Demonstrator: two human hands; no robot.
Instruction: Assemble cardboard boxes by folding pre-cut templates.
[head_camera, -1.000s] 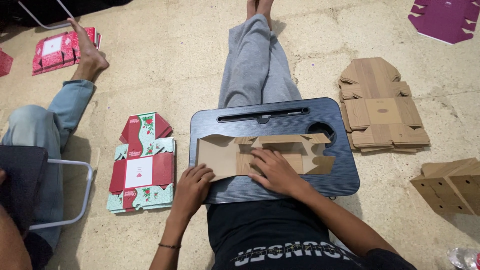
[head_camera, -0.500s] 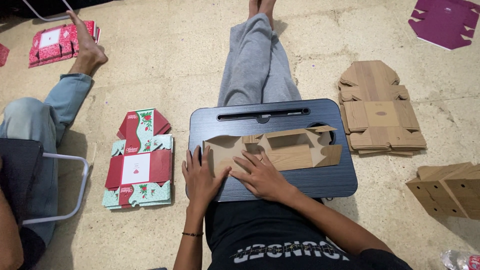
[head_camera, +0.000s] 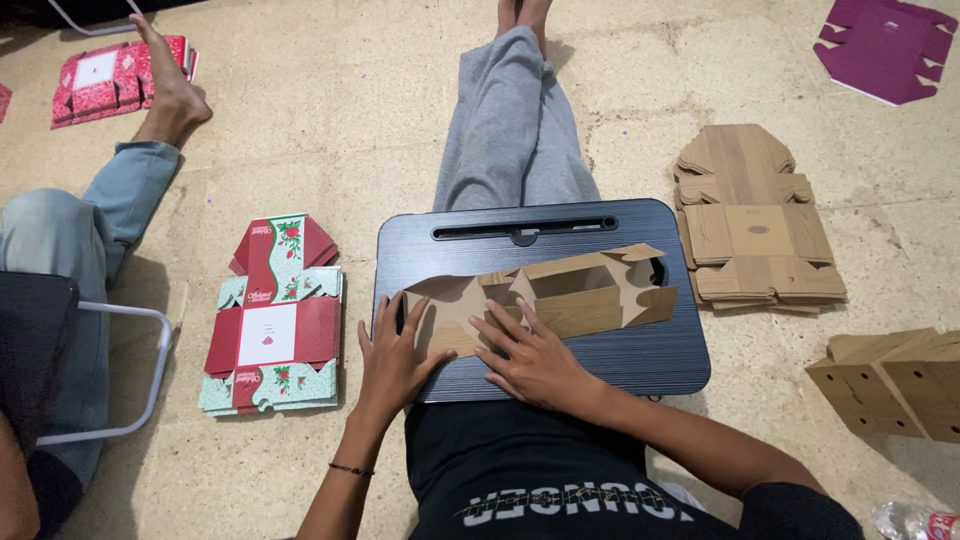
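Your left hand (head_camera: 392, 352) lies flat with fingers spread on the left end of a brown cardboard box blank (head_camera: 540, 300), its heel hanging over the edge of the black lap tray (head_camera: 640, 360) that serves as your counter. Your right hand (head_camera: 535, 358) is also spread wide, palm down, fingertips pressing the blank's lower panel near its middle; neither hand grips anything. The blank sits partly raised across the tray, its right end standing up into an open box shape below the tray's long slot. The tray rests over your legs in grey trousers (head_camera: 515, 130), stretched out on a pale stone floor (head_camera: 330, 120). Just left of the tray lies a stack of flat red and green printed cartons (head_camera: 270, 330); just right, a stack of plain brown flat blanks (head_camera: 755, 235), with folded brown boxes (head_camera: 900, 385) nearer you. A purple blank (head_camera: 885, 45) lies far right, red ones (head_camera: 100, 80) far left, by another person's bare foot (head_camera: 170, 90) and denim leg (head_camera: 90, 230)
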